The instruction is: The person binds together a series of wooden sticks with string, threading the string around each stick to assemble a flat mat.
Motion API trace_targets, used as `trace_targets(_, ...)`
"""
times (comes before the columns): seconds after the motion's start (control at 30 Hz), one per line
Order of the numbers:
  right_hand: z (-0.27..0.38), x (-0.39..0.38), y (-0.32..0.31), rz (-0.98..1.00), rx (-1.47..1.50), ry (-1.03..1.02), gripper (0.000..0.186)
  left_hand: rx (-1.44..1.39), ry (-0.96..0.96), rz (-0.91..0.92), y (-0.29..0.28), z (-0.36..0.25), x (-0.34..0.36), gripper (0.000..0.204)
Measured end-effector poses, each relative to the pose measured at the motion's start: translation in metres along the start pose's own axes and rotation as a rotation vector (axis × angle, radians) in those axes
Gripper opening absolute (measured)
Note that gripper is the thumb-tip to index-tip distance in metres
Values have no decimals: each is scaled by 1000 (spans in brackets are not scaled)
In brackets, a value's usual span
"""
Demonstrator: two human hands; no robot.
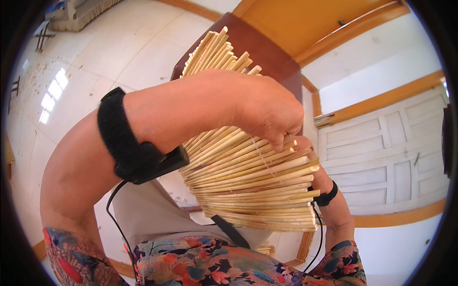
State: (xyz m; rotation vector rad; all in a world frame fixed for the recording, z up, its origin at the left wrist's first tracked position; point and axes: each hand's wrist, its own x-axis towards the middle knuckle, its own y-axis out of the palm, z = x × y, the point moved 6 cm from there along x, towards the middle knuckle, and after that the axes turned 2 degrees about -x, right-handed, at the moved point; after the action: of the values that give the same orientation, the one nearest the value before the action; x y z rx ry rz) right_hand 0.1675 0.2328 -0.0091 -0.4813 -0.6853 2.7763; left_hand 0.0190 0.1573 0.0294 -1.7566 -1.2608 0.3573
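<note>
Above my lap, the stick mat [257, 190] fans out between my forearms, its pale sticks lying side by side and spreading toward the upper left. Thin thread [261, 155] crosses them in a stitched line not far from their right-hand ends, binding the sticks into one sheet.

My left hand [274, 112] reaches across the top of the mat, wrist bent and fingers curled down, pinching at the stick ends along the right edge. My right hand [304, 142] sits just beyond it at that same edge, mostly hidden behind the left hand and the sticks; I cannot tell how its fingers are set or whether it grips.

The cut ends make a ragged right edge, and the lowest sticks come down over my light trousers [143, 214]. The mat's upper end overlaps the dark red table [267, 40] in my view; whether they touch, I cannot tell. A white panelled door [377, 157] stands beyond my right arm. Space runs widest on my left, over the pale tiled floor [105, 62] with its scattered bits. The black box [167, 164] strapped to my left forearm is right beside the sticks.
</note>
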Motion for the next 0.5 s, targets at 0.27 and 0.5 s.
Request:
trace_targets(0.27,22,-6,19,-111,-192,-268,31,-81,227,-188,-8,-16,-29,23)
trace_targets(0.5,33,-2,23,-78,-345,-266,30,-103,308,-217,-4,-12,-33,21)
